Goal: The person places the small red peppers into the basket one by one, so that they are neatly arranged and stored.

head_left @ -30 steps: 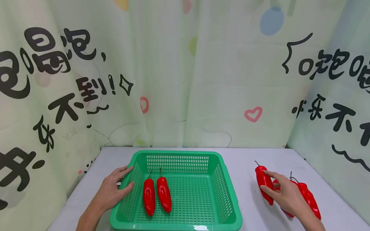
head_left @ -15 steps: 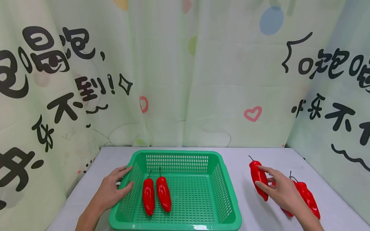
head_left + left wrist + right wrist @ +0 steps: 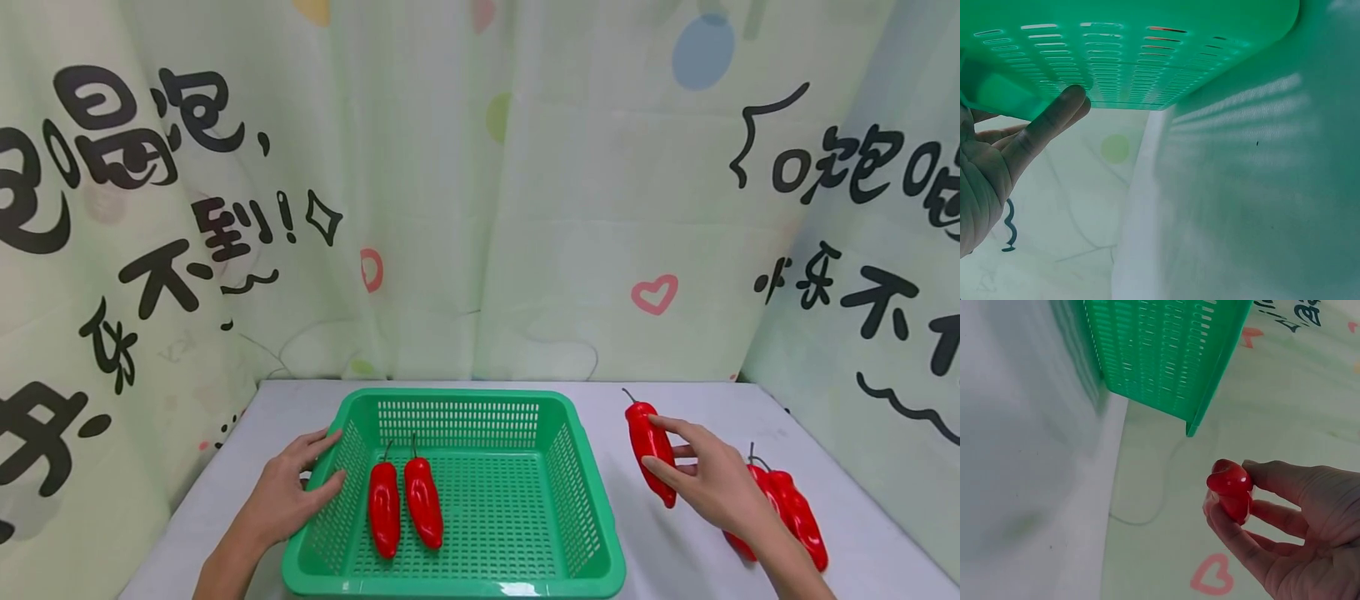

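Observation:
My right hand point(image 3: 716, 479) pinches a red chili pepper point(image 3: 650, 454) between thumb and fingers, held tilted above the table to the right of the green basket, its thin stem pointing up and left. The right wrist view shows the pepper's rounded end point(image 3: 1232, 487) between the fingertips. My left hand point(image 3: 288, 487) rests at the left side of the green plastic basket point(image 3: 600, 517), fingers extended over its rim and the thumb against it. Inside, towards the left, two red chili peppers lie side by side: one pepper point(image 3: 385, 508) and another pepper point(image 3: 424, 504).
More red chili peppers point(image 3: 802, 517) lie on the white table point(image 3: 675, 567) at the right, partly hidden by my right forearm. A pale green curtain point(image 3: 555, 250) with black lettering hangs behind the table and along both sides.
My right hand has moved left and slightly up with the chili pepper, away from the peppers on the table and closer to the basket. The left hand stays at the basket's rim.

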A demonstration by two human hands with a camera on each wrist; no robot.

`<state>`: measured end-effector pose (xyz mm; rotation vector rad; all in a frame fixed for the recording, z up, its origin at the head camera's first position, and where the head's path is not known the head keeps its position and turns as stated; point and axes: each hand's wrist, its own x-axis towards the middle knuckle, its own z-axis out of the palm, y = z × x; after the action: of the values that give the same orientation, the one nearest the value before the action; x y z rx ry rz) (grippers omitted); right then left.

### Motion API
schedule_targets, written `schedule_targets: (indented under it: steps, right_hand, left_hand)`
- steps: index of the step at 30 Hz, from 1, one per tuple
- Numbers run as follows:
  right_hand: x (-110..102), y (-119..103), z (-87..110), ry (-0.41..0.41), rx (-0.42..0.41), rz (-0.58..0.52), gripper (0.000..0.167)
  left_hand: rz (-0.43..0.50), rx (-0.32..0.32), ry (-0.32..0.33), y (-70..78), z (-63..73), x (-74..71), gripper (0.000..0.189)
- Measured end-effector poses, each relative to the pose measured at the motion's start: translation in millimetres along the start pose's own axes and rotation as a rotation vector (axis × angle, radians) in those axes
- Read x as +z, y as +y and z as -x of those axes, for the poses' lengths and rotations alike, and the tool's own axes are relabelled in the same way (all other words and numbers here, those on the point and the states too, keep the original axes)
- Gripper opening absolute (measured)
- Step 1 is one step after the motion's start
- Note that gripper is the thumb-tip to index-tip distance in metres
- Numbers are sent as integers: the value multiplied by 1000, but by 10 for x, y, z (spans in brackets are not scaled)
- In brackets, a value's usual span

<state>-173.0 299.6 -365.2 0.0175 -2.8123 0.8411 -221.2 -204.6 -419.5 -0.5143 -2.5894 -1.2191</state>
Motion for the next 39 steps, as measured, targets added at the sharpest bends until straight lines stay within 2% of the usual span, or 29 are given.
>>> schedule_targets:
  steps: [18,39]
  right_hand:
    - [20,-321,-76,6,-109,-75,68]
    - [9,-618,-172,-26,-173,-116,65]
  left_hand:
    - [-16,9,4,-5,7,0,53]
    - [4,-7,-6,0,3,-4,54]
